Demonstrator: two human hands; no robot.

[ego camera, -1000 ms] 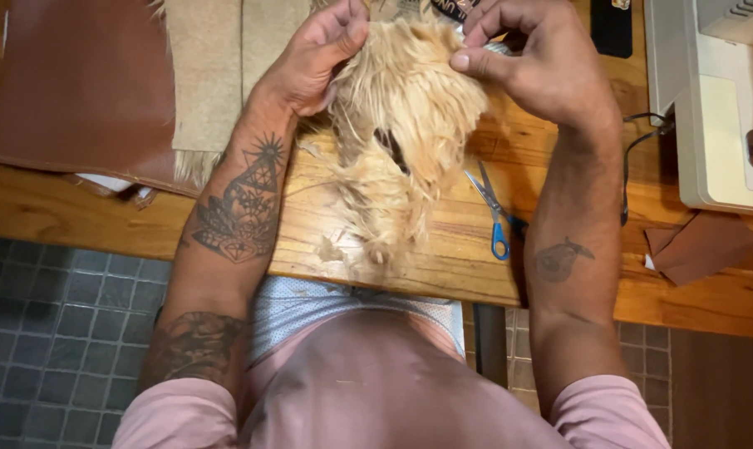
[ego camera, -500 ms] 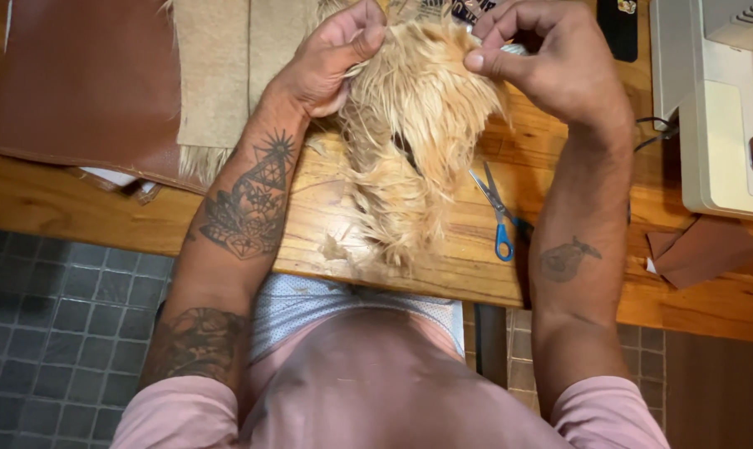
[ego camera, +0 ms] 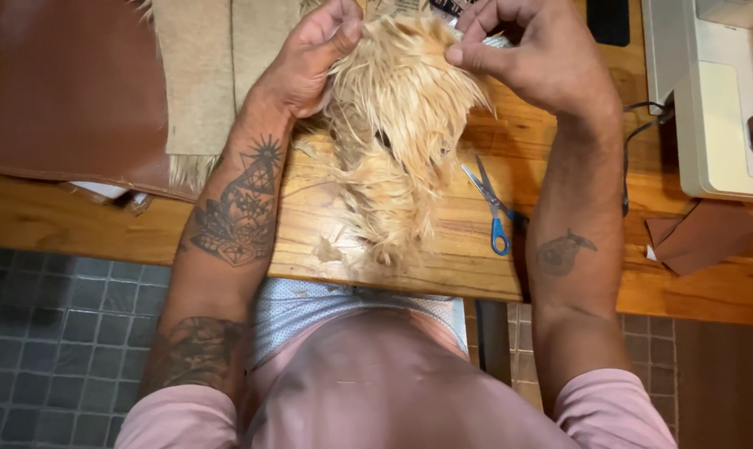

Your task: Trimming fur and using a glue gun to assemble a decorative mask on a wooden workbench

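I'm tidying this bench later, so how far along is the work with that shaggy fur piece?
Done: loose fur tufts lie on the wooden table, so some trimming looks finished. In hand: the left hand and right hand both pinch the top edge of the blond fur piece. Left, probably: the blue-handled scissors lie unused, and the sewing machine holds nothing visible.

Pale blond shaggy fur piece on honey-brown wooden bench; blue-handled scissors right of fur; reddish-brown leather sheet far left; beige felt between.
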